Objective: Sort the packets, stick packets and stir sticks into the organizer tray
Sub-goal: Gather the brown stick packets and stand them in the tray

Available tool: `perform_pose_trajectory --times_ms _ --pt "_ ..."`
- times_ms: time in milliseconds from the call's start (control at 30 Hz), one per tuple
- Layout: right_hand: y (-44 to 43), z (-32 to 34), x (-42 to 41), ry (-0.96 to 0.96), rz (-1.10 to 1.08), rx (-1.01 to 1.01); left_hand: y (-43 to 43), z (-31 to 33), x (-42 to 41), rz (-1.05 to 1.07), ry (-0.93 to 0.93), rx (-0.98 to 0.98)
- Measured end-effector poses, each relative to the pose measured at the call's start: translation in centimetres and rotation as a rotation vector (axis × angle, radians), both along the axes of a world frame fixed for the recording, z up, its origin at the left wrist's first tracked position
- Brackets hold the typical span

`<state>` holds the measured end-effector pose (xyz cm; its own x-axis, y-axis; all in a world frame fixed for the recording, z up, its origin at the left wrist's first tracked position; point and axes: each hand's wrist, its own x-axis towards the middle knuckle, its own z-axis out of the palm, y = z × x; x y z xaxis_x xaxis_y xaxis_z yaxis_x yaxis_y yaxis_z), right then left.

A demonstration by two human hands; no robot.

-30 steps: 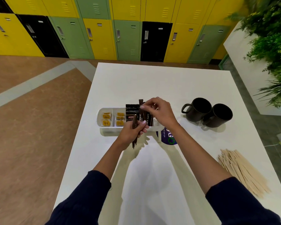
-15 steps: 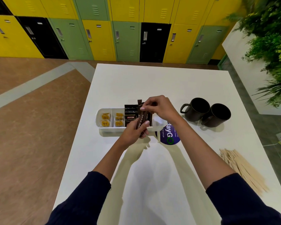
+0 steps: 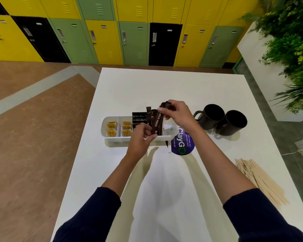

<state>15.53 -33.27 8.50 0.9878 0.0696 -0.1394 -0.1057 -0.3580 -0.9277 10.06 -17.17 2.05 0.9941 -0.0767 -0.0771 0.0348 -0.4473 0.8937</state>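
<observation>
Brown stick packet (image 3: 158, 121) pinched at top by right hand (image 3: 177, 114), steadied at lower end by left hand (image 3: 141, 137), over organizer tray (image 3: 112, 139). Step: slotting sticks beside upright ones. Next: lower, release. Stir sticks (image 3: 259, 179) on table (image 3: 164, 88), unsorted.

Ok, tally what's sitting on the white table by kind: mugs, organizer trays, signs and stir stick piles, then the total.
Black ceramic mugs: 2
White plastic organizer tray: 1
Round purple sign: 1
Pile of wooden stir sticks: 1
Total: 5
</observation>
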Motion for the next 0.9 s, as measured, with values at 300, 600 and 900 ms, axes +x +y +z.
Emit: perform_pose_trajectory --times_ms 300,600,900 --pt "0.8 -2.5 -0.8 -0.111 -0.063 -0.280 0.5 -0.8 0.2 0.056 -0.030 0.397" --pt "2.2 -4.9 -1.9 -0.089 -0.038 -0.355 0.2 -1.1 0.2 0.033 -0.006 0.396" --pt "1.7 -5.6 -2.2 -0.094 -0.157 -0.208 -0.4 -0.4 0.6 0.069 -0.047 0.407"
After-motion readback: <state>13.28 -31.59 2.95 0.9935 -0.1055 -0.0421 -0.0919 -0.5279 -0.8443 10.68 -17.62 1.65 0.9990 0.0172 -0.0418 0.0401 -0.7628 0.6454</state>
